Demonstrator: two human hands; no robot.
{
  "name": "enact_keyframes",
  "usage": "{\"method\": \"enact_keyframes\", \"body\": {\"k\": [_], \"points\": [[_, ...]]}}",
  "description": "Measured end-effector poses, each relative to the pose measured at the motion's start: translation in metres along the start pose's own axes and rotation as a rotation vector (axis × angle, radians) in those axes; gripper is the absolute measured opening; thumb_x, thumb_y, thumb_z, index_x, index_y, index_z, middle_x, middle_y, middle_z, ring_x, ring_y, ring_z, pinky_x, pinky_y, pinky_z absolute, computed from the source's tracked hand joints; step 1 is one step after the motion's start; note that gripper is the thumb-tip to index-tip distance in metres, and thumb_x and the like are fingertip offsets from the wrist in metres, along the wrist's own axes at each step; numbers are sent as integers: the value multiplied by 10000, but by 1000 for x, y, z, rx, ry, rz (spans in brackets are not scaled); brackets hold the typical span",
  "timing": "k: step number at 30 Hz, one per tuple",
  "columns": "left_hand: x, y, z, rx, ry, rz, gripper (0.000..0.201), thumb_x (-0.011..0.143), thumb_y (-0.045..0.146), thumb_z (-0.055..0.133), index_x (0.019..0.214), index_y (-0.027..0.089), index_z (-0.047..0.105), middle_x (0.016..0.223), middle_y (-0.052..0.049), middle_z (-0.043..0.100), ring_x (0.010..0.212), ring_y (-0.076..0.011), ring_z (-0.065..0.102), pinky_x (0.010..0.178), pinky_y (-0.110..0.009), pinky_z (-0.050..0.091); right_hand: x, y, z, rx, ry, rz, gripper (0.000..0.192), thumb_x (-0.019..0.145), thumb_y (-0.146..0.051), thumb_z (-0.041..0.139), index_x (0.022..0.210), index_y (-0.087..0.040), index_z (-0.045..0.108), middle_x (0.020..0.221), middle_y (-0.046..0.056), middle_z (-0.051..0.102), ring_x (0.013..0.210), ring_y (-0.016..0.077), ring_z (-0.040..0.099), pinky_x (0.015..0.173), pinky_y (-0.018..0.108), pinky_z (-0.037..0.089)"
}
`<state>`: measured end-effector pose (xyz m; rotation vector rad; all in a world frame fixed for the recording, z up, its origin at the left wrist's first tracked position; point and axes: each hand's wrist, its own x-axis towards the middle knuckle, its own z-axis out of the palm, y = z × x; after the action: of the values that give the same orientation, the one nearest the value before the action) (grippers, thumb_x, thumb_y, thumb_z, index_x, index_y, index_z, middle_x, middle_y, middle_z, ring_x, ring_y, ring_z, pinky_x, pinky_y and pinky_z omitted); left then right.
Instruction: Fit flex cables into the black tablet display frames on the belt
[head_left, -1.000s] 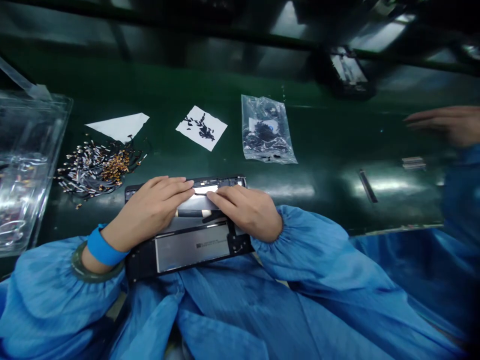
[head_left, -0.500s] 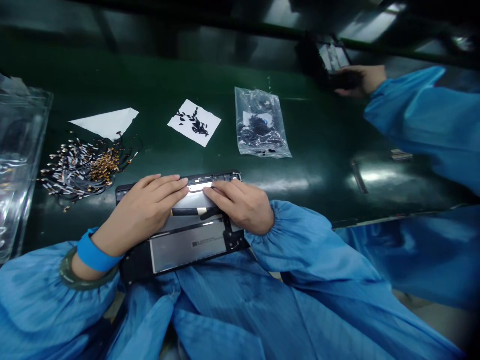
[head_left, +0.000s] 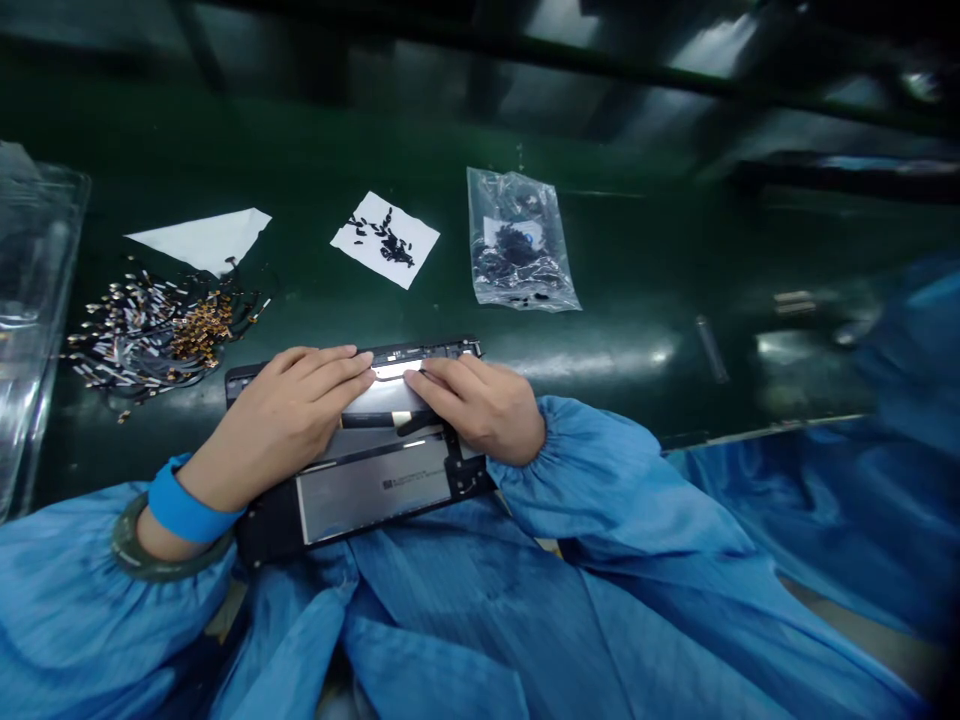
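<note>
An opened tablet-like device [head_left: 375, 490] lies tilted at the table's front edge, against my blue gown, with its silver battery-like panels and black frame exposed. My left hand [head_left: 296, 410] rests across its upper left part, fingers closed together, the fingertips at the left end of a bright silver strip [head_left: 396, 370]. At the strip's other end, my right hand [head_left: 484, 405] has its fingers curled, with forefinger and thumb close together on it. My left thumb is hidden. Both palms cover part of the device.
Left lies a heap of small cables [head_left: 165, 325] beside white paper [head_left: 202, 240] and clear plastic trays [head_left: 34, 330]. Beyond the device are a paper square [head_left: 386, 275] bearing small black parts and a clear bag [head_left: 521, 245]. A co-worker's blurred blue sleeve [head_left: 919, 350] is at right.
The co-worker's hand and the dark object it held have left the back right. My hands keep almost the same pose on the device; the view has shifted slightly.
</note>
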<state>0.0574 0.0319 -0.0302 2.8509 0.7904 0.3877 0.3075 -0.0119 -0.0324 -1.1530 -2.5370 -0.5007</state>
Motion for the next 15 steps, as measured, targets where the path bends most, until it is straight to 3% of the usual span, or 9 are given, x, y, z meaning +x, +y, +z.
{"method": "enact_keyframes", "body": {"k": [6,11,15], "points": [[1,1,0,51,33,26,379,917,67,400,1232,158,591,1300,-114,629,1258,-290,552,947,-470,496,4,-1,0,-8,25,2,257,976,-150,451,1068,-160,690,969,35,735,733,138,539,597,277,370],[1,0,1,67,20,24,399,918,69,388,1255,170,577,1301,-117,628,1258,-282,552,947,-470,499,-1,-3,-5,-47,-75,23,310,981,-141,395,1099,-151,682,1027,61,727,750,153,549,571,287,381],[-1,-2,2,41,37,26,393,917,70,389,1251,157,578,1298,-128,626,1258,-284,549,941,-472,499,-15,2,-16,202,23,183,294,918,-119,439,1102,-133,667,1153,141,670,887,199,605,661,314,496]]}}
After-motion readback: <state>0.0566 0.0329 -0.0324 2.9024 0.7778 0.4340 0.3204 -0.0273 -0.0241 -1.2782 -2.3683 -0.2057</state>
